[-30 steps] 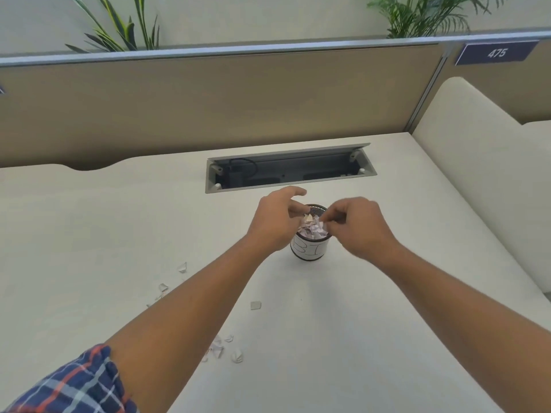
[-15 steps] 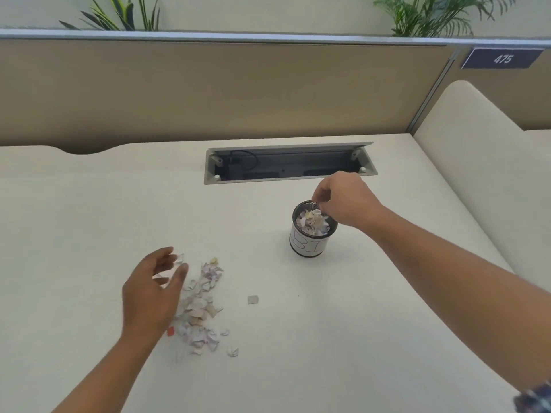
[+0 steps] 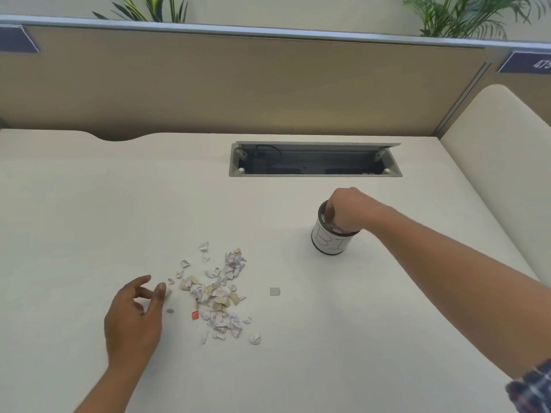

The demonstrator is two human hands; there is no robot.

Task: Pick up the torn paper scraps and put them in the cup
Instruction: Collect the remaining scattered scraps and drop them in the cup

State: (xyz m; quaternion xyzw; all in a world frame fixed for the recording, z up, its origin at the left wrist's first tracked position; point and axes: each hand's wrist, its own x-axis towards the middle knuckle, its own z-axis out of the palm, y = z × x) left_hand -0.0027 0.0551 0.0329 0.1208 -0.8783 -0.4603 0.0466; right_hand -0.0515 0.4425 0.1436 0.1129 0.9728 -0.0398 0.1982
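Right hand (image 3: 347, 208) bunched in the cup (image 3: 329, 239), grip contents unclear. Most scraps (image 3: 217, 296) not yet picked up from the desk (image 3: 89, 219); left hand (image 3: 134, 317) loosely spread beside them.

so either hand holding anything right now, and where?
Left hand is open beside the paper scraps, holding nothing. Right hand has its fingertips down in the cup; whether it grips scraps cannot be told.

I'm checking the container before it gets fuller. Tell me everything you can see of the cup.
The cup is a small cylinder, upright on the desk right of the scrap pile. It has a dark rim and base and a white wrap with hand-drawn letters. The right hand covers its mouth, fingers down inside, hiding most of its contents.
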